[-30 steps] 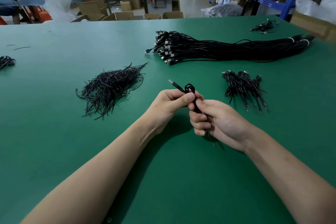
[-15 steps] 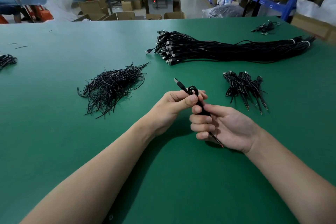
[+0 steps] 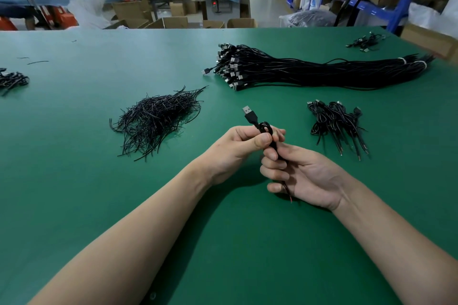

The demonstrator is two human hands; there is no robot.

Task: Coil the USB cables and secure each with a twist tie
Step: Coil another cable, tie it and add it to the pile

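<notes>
A black USB cable (image 3: 251,116), folded into a short coil, is held above the green table (image 3: 74,181). Its plug sticks up and to the left. My left hand (image 3: 238,146) pinches the coil's top loop between thumb and fingers. My right hand (image 3: 302,173) is palm up and curls its fingers around the coil's lower part; the cable's bare end pokes out below it. A heap of black twist ties (image 3: 156,119) lies to the left. A long bundle of uncoiled cables (image 3: 309,72) lies at the back right. Several coiled cables (image 3: 334,121) lie on the right.
A small pile of cables (image 3: 12,80) sits at the table's left edge and another small pile (image 3: 366,41) at the far right corner. Two loose ties (image 3: 37,62) lie at the back left. Beyond the table are cardboard boxes, a blue bench and shelving.
My right hand has turned palm up and loosened its fingers along the coil. The cable's plug has risen and stands more upright. Both hands have drifted slightly to the right.
</notes>
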